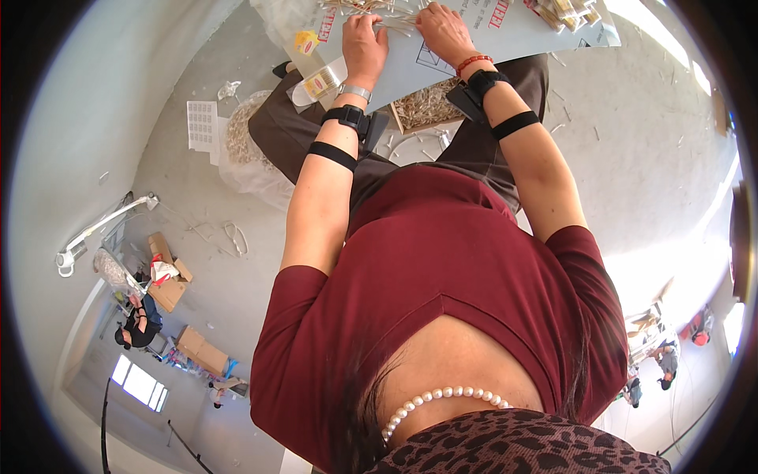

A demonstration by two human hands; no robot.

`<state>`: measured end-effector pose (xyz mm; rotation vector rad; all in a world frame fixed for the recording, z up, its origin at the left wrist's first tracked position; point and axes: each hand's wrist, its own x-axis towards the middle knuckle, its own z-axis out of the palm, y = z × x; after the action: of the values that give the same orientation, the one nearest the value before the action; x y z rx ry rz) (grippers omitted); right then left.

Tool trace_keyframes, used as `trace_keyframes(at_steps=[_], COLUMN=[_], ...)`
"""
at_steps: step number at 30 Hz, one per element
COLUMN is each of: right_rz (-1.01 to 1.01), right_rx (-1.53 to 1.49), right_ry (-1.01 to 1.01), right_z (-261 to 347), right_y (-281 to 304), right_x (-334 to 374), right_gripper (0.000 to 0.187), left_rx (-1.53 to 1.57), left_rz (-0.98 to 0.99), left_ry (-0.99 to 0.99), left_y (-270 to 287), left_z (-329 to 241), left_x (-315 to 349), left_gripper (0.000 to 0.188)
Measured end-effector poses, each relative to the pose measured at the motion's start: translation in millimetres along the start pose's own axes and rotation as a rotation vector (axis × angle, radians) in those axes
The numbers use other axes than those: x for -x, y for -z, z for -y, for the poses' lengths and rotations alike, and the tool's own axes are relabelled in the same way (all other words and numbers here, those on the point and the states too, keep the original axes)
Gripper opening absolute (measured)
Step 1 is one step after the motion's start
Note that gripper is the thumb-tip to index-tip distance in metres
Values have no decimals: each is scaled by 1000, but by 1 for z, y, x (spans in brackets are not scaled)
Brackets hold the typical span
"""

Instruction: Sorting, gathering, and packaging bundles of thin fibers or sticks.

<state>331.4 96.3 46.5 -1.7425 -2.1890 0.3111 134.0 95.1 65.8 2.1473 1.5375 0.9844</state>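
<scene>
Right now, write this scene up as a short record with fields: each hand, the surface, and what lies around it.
Left hand: over the board, fingertips near loose thin sticks; grip unclear
Right hand: fingertips at the same sticks; grip unclear
Surface: pale grey printed board
Upper right of board: stick bundles
Left of left wrist: clear container with yellow-and-white label
Nearer the body: open box of sticks, partly hidden by the board
Floor, left: white sheet
</scene>
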Motion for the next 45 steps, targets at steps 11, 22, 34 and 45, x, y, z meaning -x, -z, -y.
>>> trace_keyframes(at_steps=[11, 22, 34, 45], right_rz=[-80, -111, -191, -181], right_rx=[-230, -111, -206, -380], right_ry=[13, 128, 26, 4], right_z=[8, 16, 22, 39], right_y=[17, 21, 25, 40], right_x=[5, 3, 30, 80], right_gripper=[15, 16, 22, 19], left_rx=[984, 1062, 1298, 1348], left_rz=[89, -186, -290, -250], left_ry=[664, 589, 778, 541], left_y=[-8, 11, 86, 128], left_z=[-5, 0, -39, -92], left_x=[-13, -24, -6, -1], left_gripper=[18, 16, 19, 13])
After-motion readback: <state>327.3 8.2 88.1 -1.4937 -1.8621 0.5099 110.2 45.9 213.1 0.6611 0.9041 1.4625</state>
